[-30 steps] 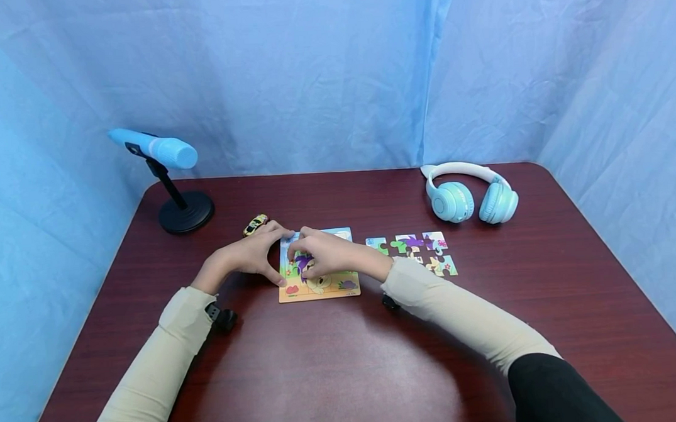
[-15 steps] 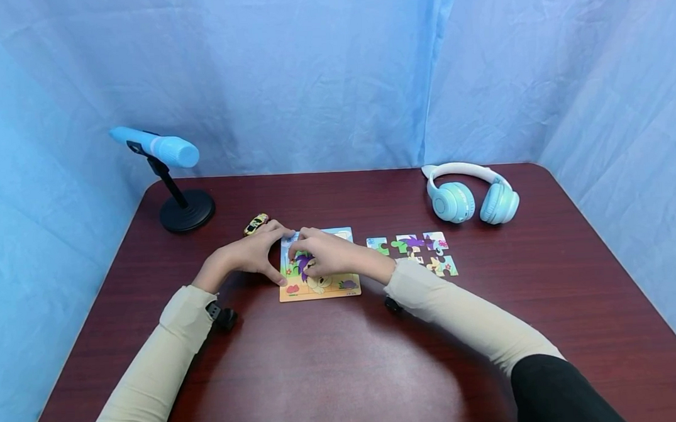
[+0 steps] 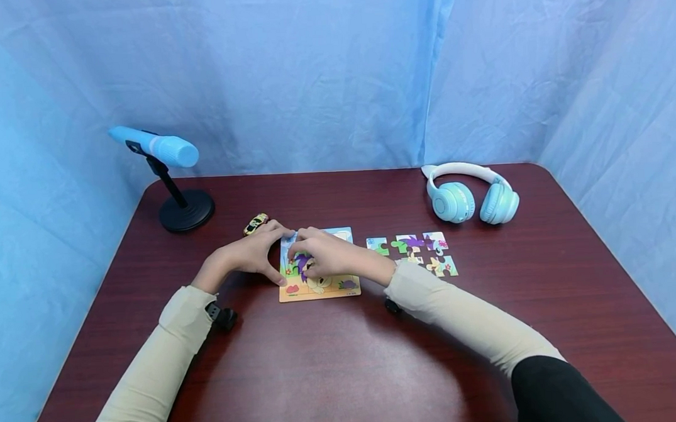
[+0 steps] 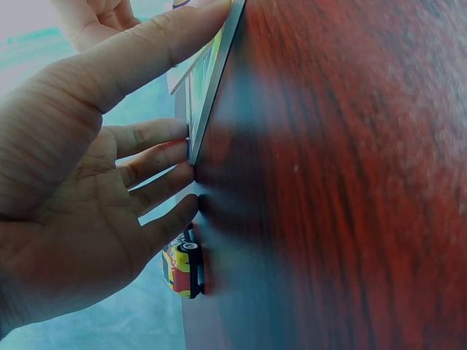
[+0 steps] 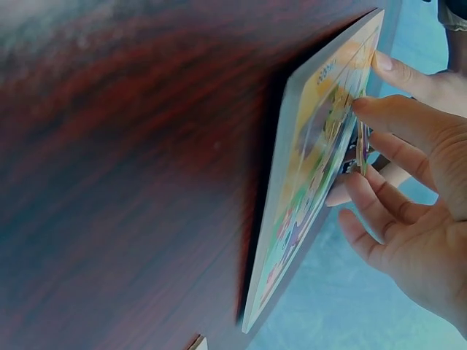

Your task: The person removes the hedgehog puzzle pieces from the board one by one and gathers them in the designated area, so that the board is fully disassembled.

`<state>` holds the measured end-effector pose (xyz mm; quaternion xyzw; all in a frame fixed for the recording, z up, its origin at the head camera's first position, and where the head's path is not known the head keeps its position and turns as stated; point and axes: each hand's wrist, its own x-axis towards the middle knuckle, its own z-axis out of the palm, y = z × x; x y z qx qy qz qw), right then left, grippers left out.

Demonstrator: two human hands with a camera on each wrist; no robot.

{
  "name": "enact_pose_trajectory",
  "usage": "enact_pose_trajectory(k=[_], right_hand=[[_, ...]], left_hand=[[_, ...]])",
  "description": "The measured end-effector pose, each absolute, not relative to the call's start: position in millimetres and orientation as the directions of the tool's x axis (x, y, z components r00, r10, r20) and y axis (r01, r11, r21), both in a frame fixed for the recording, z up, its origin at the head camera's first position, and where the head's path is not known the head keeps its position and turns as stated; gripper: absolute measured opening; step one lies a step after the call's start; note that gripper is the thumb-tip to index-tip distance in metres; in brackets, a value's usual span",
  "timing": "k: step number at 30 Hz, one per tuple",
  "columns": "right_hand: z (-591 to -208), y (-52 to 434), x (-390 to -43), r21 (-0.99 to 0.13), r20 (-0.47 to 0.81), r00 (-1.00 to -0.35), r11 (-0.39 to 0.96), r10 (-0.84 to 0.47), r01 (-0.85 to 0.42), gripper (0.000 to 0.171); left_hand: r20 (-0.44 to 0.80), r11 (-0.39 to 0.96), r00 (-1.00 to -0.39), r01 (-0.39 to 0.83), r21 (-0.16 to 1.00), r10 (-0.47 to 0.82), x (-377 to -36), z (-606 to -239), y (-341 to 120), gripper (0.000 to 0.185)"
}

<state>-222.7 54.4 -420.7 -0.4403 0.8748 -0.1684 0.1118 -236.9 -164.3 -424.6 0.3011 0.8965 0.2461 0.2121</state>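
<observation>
A puzzle board (image 3: 319, 293) printed with a cartoon figure lies on the table. My left hand (image 3: 255, 252) steadies its left side, thumb on the near left edge and extended fingertips against the far left corner. Over the board, my right hand (image 3: 331, 255) pinches a puzzle piece (image 5: 363, 146) between thumb and fingers. That piece stands tilted over the board in the right wrist view; from the head view, the right fingers partly cover it. Several loose puzzle pieces (image 3: 378, 244) lie to the right of the board, partly behind the right wrist.
A small yellow and black toy car (image 3: 256, 224) sits just beyond the left hand. Back left stands a blue microphone (image 3: 171, 151) on a black stand (image 3: 186, 211). White and mint headphones (image 3: 453, 201) lie at the back right. Blue curtains (image 3: 309, 80) enclose the table (image 3: 345, 368).
</observation>
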Motion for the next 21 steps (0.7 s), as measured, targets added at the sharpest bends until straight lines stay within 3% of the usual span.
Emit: enact_pose_trajectory(k=[10,21], right_hand=[[-421.3,55.4,-220.7,-0.265,-0.018,-0.599,0.582,-0.800,-0.769,0.035],[-419.6,58.1,-217.7,-0.263,0.001,-0.618,0.596,-0.786,-0.759,0.034]], left_hand=[[-0.248,0.706,-0.730,0.423,0.568,0.637,-236.1,-423.5,-163.7,0.102],[-0.255,0.706,-0.731,0.410,0.578,0.633,-236.5,-424.1,-163.4,0.102]])
